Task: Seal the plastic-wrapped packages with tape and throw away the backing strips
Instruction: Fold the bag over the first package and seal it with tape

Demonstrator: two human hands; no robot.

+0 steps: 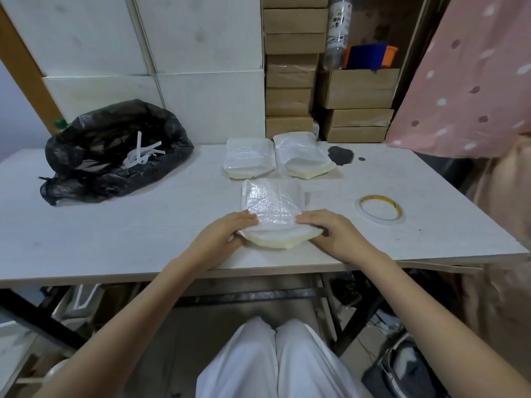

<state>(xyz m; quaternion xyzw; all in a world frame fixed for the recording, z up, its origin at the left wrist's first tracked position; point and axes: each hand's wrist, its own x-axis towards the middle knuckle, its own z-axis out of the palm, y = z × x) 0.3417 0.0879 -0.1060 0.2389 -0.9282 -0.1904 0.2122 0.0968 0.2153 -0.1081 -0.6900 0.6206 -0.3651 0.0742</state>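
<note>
Left hand is gripping the near-left corner of the plastic-wrapped package: fingers curled over the top film, thumb tucked at the near edge. Right hand is mirroring it on the near-right corner, fingers lying over the film, thumb side hidden behind the package edge. Package is lying flat at the near middle of the white table, its cream-coloured open end facing the person.

Roll of double-sided tape is lying flat to the right, apart from both hands and untouched.

Two further wrapped packages are sitting side by side just beyond the held one. Cannot tell whether they are sealed; their cream edges are showing.

Black rubbish bag is sitting at far left, with white backing strips lying in its mouth. Judgement: some sealing is already done; the held package appears still to need tape.

Writing: the clear bottle on the stacked cardboard boxes is carrying print, too small to read.
</note>
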